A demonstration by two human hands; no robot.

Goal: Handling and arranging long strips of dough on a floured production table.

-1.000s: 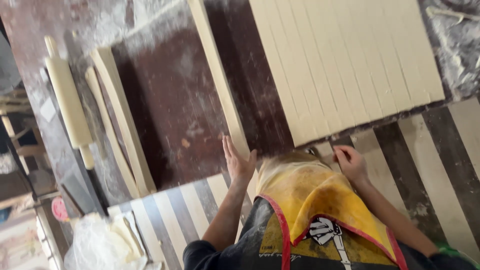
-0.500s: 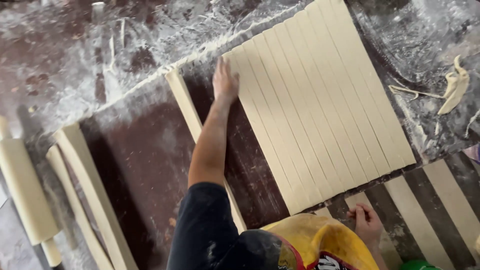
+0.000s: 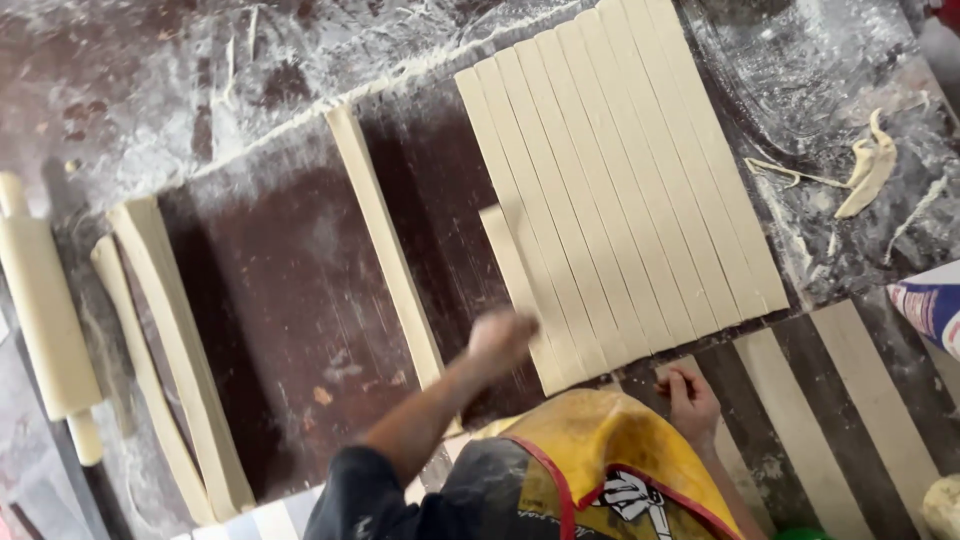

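**A:** Head view first, nearest me: my right hand (image 3: 692,398) rests on the tabletop (image 3: 290,300) edge just past the yellow apron (image 3: 610,450), fingers curled loosely, holding nothing that I can make out. It looks parked there to steady me.

**B:** And the left hand?

**A:** My left hand (image 3: 500,335) is blurred, so whether it pinches or only presses I cannot tell. It sits on the near end of the outermost dough strip (image 3: 515,290), the one skewed away from the cut dough sheet (image 3: 620,170) that lies just beyond both hands. I judge the skew comes from peeling it off its neighbours.

**B:** Anything to the left of that hand?

**A:** A single strip (image 3: 385,245) lies apart on the dark wood, and further left a stack of strips (image 3: 175,340), likely spaced so they do not stick. Beyond those, the rolling pin (image 3: 45,310) lies at the far left. Flour dusts the far tabletop; dough scraps (image 3: 868,175) lie far right.
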